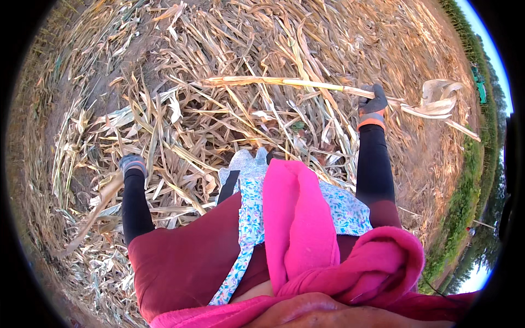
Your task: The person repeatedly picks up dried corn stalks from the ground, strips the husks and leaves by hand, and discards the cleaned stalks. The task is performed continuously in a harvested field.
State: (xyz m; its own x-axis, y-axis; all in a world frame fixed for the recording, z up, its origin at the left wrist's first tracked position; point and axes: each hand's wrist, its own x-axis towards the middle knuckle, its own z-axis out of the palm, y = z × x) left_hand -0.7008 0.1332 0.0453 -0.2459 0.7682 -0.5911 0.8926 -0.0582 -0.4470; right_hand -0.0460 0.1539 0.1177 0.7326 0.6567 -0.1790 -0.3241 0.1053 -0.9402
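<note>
My right hand (373, 100), in a dark glove with an orange and grey cuff, grips a long dry corn stalk (313, 84). The stalk lies roughly crosswise in front of me, with curled pale husk leaves (437, 102) towards its right end. Low on the left is my left hand (133, 162), also gloved, its fingers curled and mostly hidden. A blurred dry stalk or leaf strip (96, 207) trails from it down to the left. Loose dry corn stalks and leaves (221, 110) cover the ground between both hands.
Bare soil (137, 61) shows through the litter at upper left. My patterned apron (344, 207) and pink scarf (299, 213) hang in front of me. Along the far right stand green plants (457, 205) and a green machine or structure (479, 84).
</note>
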